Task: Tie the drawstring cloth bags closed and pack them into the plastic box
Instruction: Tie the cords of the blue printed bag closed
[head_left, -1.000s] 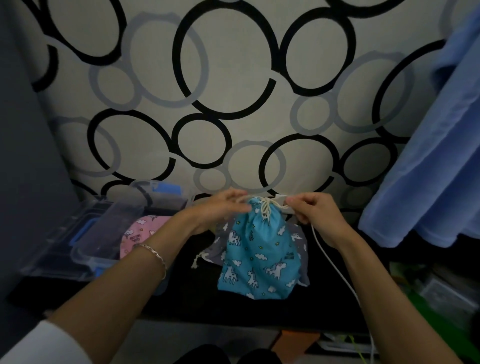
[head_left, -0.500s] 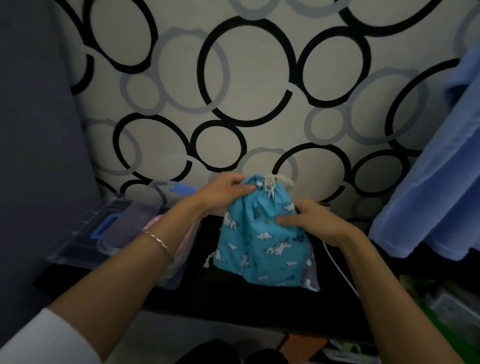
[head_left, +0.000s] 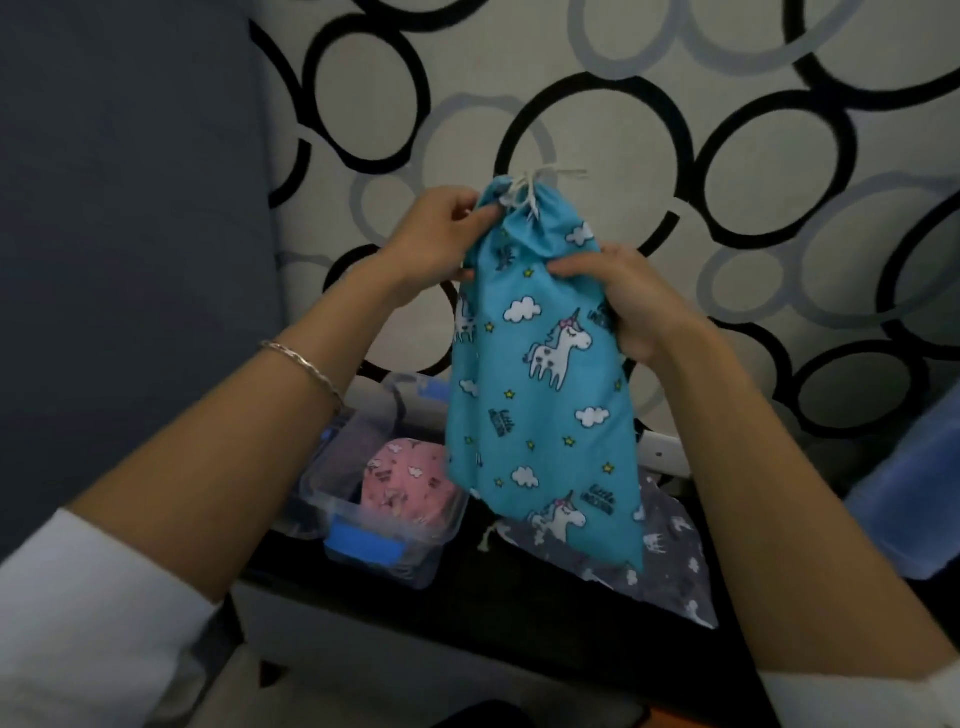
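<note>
A blue unicorn-print drawstring bag hangs in the air in front of me, its neck gathered and its white cord knotted on top. My left hand pinches the bag's neck from the left. My right hand grips the bag's right edge a little lower. Below, a clear plastic box with a blue latch holds a pink printed bag. A grey star-print bag lies flat on the dark surface under the blue bag.
A dark table or shelf edge runs below the box. The box's clear lid stands behind it. Blue cloth hangs at the right. A wall with ring pattern is close behind.
Both hands have lifted the blue bag off the surface and up to the left, above the box. My right hand moved from the cord to the bag's side.
</note>
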